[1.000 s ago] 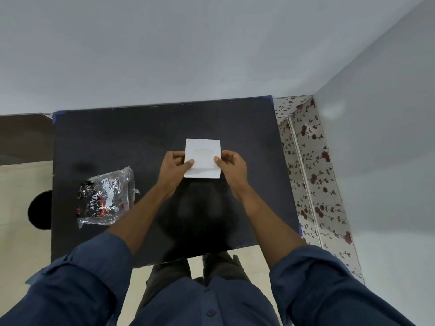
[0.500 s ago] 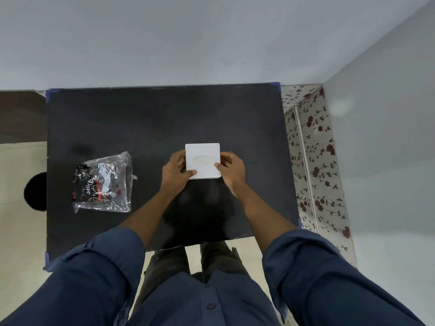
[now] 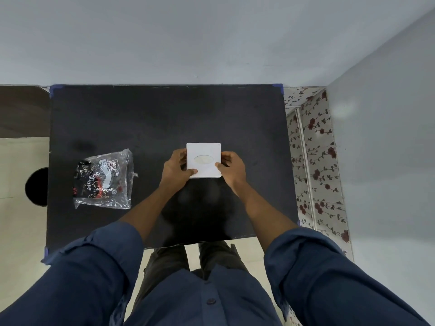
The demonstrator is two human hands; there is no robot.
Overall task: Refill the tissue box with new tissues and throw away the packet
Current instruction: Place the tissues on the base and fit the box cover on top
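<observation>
Two hands, left hand (image 3: 175, 169) and right hand (image 3: 231, 167), grip the square white tissue box (image 3: 203, 160) firmly.

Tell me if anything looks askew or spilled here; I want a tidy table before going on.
Nothing spilled. The white tissue box sits square between the left hand and right hand. Only the plastic packet looks untidy: crumpled and slightly tilted on the black table, left of the box.

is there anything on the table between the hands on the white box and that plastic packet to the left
Nothing visible. The left hand and right hand grip the tissue box by its sides. The packet lies apart on the person's left, with only bare black table between.
</observation>
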